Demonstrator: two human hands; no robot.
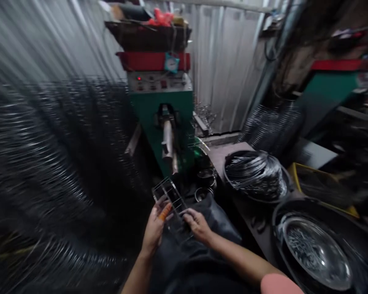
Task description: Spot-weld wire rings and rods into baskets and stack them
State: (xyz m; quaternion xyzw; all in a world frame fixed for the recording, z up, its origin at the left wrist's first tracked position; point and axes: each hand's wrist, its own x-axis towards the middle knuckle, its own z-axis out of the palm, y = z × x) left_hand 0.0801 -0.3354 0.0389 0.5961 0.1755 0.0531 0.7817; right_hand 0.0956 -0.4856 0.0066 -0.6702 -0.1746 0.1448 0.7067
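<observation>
A small wire rack [173,196] of thin metal rods is held up over my lap, tilted. My left hand [155,224] grips its near left side, with an orange wrap [165,211] around one finger. My right hand [198,223] has its fingers closed at the rack's lower right side. Just beyond the rack are the pale, bar-like arms [168,139] of a green machine [147,112], which looks like a spot welder. The rack looks apart from these arms, though the dim light hides the exact gap.
Stacked wire pieces [49,159] fill the left side. To the right stand a black tub [227,173] of long wire pieces and another tub [276,232] holding a metal bowl [334,255] of small metal parts. A yellow-edged crate [294,173] sits behind them.
</observation>
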